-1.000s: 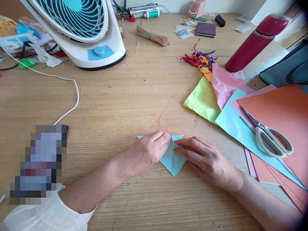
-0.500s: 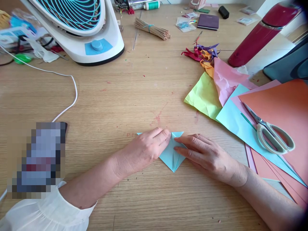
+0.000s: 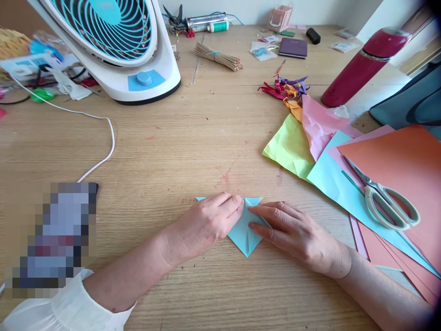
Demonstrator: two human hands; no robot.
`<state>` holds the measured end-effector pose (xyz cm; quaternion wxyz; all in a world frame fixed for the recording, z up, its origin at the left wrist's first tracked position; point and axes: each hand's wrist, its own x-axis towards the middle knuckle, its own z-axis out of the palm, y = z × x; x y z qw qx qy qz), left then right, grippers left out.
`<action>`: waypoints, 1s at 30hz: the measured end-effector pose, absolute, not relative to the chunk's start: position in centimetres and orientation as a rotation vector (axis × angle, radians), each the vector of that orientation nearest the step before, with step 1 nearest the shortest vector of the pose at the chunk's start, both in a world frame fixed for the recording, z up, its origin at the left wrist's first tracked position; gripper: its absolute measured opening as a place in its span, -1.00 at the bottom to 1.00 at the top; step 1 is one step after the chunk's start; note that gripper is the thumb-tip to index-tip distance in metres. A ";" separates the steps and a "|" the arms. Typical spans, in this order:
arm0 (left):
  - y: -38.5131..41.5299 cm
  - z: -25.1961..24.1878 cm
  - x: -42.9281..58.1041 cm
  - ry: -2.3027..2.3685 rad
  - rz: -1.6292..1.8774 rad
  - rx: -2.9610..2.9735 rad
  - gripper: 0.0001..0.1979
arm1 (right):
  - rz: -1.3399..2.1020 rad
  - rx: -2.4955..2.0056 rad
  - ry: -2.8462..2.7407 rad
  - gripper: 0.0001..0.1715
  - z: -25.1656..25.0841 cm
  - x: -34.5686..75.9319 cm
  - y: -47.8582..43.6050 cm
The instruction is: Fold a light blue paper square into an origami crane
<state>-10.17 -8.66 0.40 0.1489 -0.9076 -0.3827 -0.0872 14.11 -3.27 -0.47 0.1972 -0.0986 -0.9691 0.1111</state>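
A small folded sheet of light blue paper [image 3: 238, 233] lies flat on the table, its straight edge away from me and a point towards me. Creases run down to that point. My left hand [image 3: 210, 216] has its fingers bunched together at the paper's far edge, pressing on it and covering its left part. From the right, my right hand [image 3: 292, 232] rests stretched, slightly parted fingers on the paper's right half. Its thumb is hidden.
At right, scissors [image 3: 389, 202] lie on coloured paper sheets [image 3: 413, 161]. Beyond are crumpled yellow-green paper [image 3: 289, 147], folded paper scraps [image 3: 289, 89] and a red flask [image 3: 361, 69]. A fan [image 3: 148, 87], bundled sticks [image 3: 218, 56], a white cable [image 3: 112, 138] and a blurred phone [image 3: 58, 234] also lie around.
The whole view has tilted slightly upward, so everything sits a little lower in the picture. Both hands stay at the blue paper, with hardly any visible finger movement.
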 end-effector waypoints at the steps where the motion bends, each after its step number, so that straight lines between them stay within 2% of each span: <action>1: -8.7 0.4 -10.2 -1.098 -0.253 -2.614 -0.71 | 0.307 -0.274 -2.715 -0.64 -0.4 14.1 -3.3; 12: -8.7 0.2 -10.2 -1.102 -0.269 -2.653 -0.77 | 0.308 -0.232 -2.701 -0.66 -0.5 14.1 -3.2; 30: -8.8 0.0 -10.2 -1.129 -0.235 -2.644 -0.66 | 0.317 -0.226 -2.724 -0.67 -0.5 14.3 -3.1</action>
